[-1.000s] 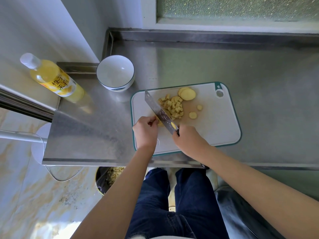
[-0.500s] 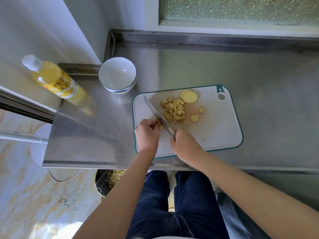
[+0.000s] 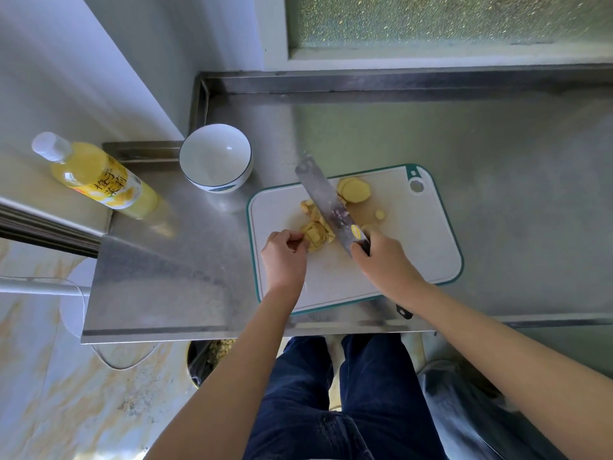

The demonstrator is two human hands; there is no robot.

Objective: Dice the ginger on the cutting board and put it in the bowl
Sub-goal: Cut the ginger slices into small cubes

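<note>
The right hand is closed around the dark handle of the knife, a full grip that steadies a broad, heavy blade. The blade runs from that hand toward the far left with its flat side turned up to the camera. It therefore looks tilted rather than upright on its edge, and I cannot tell whether the edge touches the board. Just left of it, the left hand has its fingers curled in, the fingertips pinching the near-left side of the ginger, a clump of yellow chunks. Curling the fingers probably keeps the tips back from the blade while the pile is held together for another cut. The ginger lies in the middle-left of the cutting board, right against the blade's left face. Beyond the blade, toward the far side of the board, a few round ginger slices are stacked and not yet diced. 1 small piece lies apart to their right, so the dicing seems roughly midway. The bowl stands on the steel counter just beyond the board's far left corner, close enough for an easy transfer, and no ginger shows in it. A bottle of yellow liquid is well off to the left.
</note>
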